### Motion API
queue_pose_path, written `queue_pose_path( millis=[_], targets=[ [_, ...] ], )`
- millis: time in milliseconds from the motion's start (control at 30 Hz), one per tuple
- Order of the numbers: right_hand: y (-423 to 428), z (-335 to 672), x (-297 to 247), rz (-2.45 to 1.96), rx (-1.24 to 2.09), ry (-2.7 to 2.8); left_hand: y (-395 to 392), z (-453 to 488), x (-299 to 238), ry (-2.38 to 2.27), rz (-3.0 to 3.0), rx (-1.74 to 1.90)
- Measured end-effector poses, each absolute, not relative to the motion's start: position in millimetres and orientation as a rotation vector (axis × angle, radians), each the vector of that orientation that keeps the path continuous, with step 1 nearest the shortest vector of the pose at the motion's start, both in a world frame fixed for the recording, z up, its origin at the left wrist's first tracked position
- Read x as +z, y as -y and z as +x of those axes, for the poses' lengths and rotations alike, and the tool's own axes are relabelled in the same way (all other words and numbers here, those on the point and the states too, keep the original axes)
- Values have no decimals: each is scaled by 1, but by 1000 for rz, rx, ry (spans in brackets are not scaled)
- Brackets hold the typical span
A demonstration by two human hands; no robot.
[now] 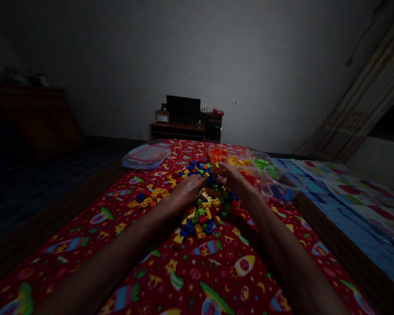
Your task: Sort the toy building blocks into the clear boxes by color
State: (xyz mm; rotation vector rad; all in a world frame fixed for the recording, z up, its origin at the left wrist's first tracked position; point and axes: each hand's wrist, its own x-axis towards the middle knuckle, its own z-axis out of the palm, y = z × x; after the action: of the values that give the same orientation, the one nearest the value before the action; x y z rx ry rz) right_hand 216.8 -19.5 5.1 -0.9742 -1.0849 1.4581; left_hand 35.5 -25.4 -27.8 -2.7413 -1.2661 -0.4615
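A pile of small toy bricks (203,205) in blue, yellow, green, red and orange lies on a red patterned cloth (216,271). My left hand (188,189) rests knuckles-up on the pile's left side, fingers curled down into the bricks. My right hand (231,177) is lifted at the pile's far right and pinches a yellow brick (216,168) between its fingertips. Just beyond it stand clear tubs: one with orange bricks (218,154), one with yellow bricks (238,161), one with green bricks (262,163), and one nearer with blue bricks (282,186).
A flat clear lid or bag (146,156) lies at the cloth's far left. A second mat with coloured squares (357,205) lies to the right. Against the far wall stands a low desk with a dark screen (183,109). The room is dim.
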Motion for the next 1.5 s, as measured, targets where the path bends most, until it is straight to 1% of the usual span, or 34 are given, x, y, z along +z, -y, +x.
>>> queue_pose_path(
  millis=[133,333,433,567,633,700,833,933,1000,1133,1267,1400,1500],
  targets=[
    [21,217,6,-1013,1418,1108,22,30,-20,1406,-2843,-649],
    [32,217,12,-1185,1047,1668,18,27,-2,1719,-2819,-1215],
    [32,213,10,-1159,907,1929,19,33,-2,1842,-2852,-1432],
    [28,208,7,-1135,698,2077,18,35,-4,2101,-2914,-1659],
    [27,210,8,-1194,621,2062,17,33,-4,2113,-2974,-1706],
    [26,214,11,-1271,565,2013,17,31,-4,1970,-2996,-1610],
    [18,233,15,-1340,468,1905,22,34,-11,1517,-2964,-1059],
    [1,258,20,-1368,336,1854,28,38,-21,1248,-3025,-803],
    [-17,276,23,-1442,203,1850,29,40,-26,1165,-3076,-735],
    [-56,301,26,-1724,-59,1873,27,38,-29,1174,-3078,-710],
    [-81,312,23,-1949,-121,1834,23,31,-26,1203,-3068,-666],
    [-87,317,29,-1844,-121,1741,25,25,-21,1229,-3155,-556],
    [-80,318,38,-1715,-39,1603,27,24,-22,1257,-3181,-485]
  ],
)
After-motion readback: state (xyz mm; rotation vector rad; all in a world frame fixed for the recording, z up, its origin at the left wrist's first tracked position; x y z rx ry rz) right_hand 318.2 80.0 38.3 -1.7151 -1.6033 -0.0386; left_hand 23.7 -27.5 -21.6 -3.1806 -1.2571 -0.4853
